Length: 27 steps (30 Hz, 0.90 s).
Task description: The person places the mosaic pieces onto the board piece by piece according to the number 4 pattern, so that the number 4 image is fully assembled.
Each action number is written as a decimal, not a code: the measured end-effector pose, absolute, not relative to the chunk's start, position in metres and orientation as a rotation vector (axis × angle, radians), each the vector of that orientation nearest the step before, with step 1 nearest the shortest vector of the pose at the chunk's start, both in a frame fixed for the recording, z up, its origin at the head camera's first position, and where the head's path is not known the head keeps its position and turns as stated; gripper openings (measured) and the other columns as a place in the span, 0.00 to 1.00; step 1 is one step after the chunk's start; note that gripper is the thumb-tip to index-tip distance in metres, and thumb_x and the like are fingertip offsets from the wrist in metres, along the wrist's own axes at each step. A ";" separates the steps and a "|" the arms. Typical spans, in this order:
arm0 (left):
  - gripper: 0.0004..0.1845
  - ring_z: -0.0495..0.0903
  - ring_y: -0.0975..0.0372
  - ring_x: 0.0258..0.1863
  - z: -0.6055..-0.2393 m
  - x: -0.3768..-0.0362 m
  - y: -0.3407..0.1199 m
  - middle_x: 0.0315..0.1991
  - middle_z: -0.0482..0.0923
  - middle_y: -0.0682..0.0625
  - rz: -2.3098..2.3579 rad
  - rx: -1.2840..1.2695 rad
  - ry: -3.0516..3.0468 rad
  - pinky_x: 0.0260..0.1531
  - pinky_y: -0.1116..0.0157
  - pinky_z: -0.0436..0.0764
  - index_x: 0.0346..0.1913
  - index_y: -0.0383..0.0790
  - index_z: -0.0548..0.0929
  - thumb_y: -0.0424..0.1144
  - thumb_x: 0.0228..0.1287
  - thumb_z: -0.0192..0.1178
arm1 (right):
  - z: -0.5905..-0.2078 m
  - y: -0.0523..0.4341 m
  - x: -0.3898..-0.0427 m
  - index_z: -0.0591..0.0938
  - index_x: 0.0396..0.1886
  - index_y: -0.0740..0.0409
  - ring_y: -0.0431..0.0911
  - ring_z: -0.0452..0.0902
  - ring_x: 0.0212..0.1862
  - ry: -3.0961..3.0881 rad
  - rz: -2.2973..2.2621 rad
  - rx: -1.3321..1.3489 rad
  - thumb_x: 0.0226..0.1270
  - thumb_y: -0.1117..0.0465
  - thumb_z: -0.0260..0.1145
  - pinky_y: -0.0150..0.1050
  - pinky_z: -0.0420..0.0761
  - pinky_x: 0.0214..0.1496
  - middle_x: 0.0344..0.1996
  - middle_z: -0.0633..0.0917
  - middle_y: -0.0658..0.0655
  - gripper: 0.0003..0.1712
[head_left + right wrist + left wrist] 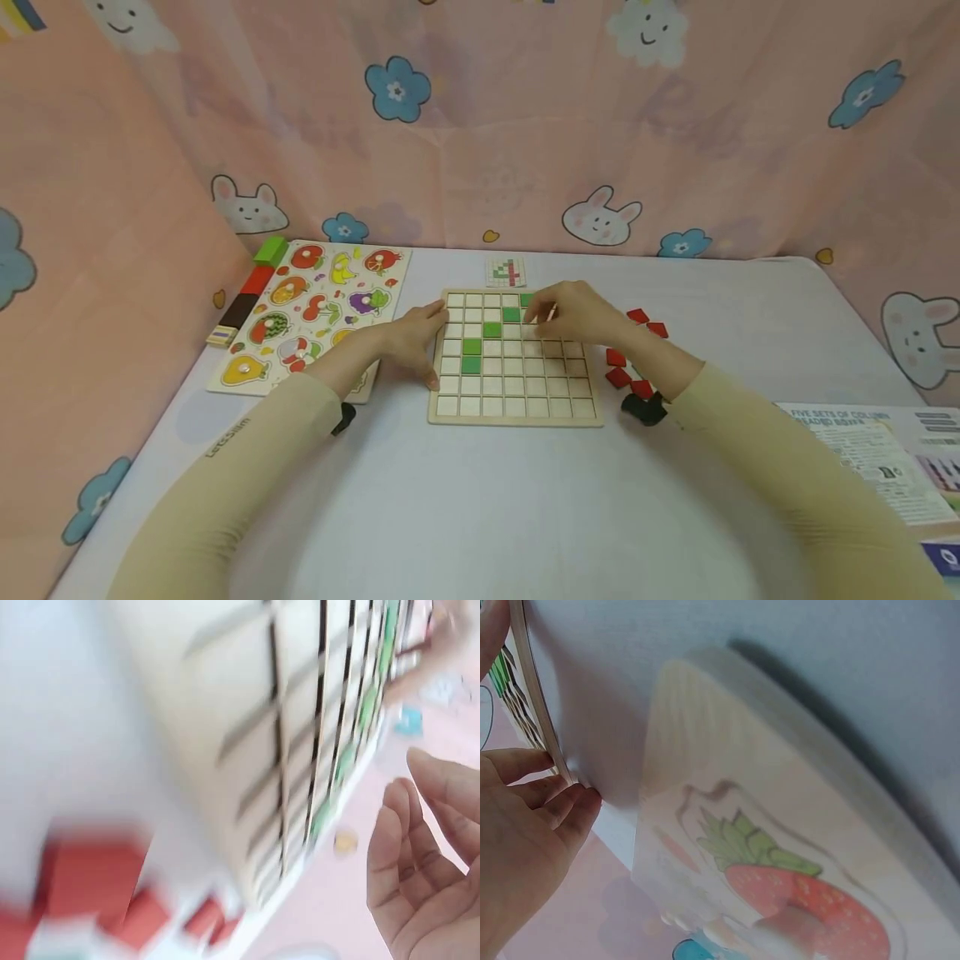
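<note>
A wooden grid board (515, 423) with pale square cells lies on the table. Several green square tiles (492, 330) form a diagonal across it, the lowest sitting directly below its neighbour. My left hand (411, 342) rests along the board's left edge; in the left wrist view its fingertips (590, 796) touch the rim. Above the upper right part of the grid is my right hand (573, 312), with its fingers bent loosely. The right wrist view shows a gap between thumb and fingers and no tile there. Red square tiles (618, 377) lie right of the board, partly behind my right forearm.
A small pattern card (506, 272) lies behind the board. On the left is a fruit puzzle board (217, 383), beside a row of coloured blocks (257, 281). A printed box (862, 467) sits at the right. A patterned pink cloth (480, 125) stands behind the white table.
</note>
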<state>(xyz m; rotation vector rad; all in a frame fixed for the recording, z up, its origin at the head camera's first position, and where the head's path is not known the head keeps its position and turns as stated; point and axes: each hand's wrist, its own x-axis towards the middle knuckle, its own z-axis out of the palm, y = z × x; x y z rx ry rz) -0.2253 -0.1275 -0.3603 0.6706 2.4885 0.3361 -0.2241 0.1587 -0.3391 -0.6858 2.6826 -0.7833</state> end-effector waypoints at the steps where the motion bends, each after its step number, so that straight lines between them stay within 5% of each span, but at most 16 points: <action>1: 0.64 0.39 0.41 0.80 -0.360 -0.225 -0.127 0.81 0.32 0.36 0.335 0.677 2.491 0.80 0.47 0.49 0.78 0.33 0.48 0.49 0.44 0.79 | -0.335 0.170 -0.225 0.87 0.43 0.57 0.48 0.79 0.37 2.688 -0.764 -0.664 0.62 0.63 0.69 0.34 0.79 0.35 0.34 0.85 0.55 0.10; 10: 0.65 0.40 0.39 0.80 -0.360 -0.225 -0.128 0.80 0.33 0.33 0.322 0.709 2.496 0.80 0.46 0.48 0.78 0.31 0.46 0.49 0.44 0.78 | -0.313 0.265 -0.210 0.85 0.47 0.58 0.48 0.77 0.39 2.711 -0.621 -0.429 0.63 0.61 0.68 0.36 0.81 0.35 0.35 0.83 0.56 0.13; 17: 0.65 0.40 0.39 0.80 -0.360 -0.223 -0.128 0.80 0.33 0.33 0.323 0.702 2.493 0.80 0.46 0.49 0.78 0.30 0.46 0.50 0.44 0.78 | -0.318 0.321 -0.183 0.78 0.54 0.67 0.47 0.77 0.42 2.435 -0.650 -0.147 0.65 0.56 0.67 0.43 0.88 0.44 0.43 0.82 0.60 0.24; 27: 0.64 0.41 0.38 0.80 -0.359 -0.224 -0.127 0.80 0.33 0.32 0.299 0.712 2.497 0.80 0.46 0.50 0.77 0.29 0.47 0.50 0.45 0.78 | -0.332 0.331 -0.150 0.77 0.42 0.60 0.46 0.73 0.37 2.290 -0.588 -0.091 0.55 0.61 0.74 0.38 0.81 0.33 0.34 0.75 0.54 0.18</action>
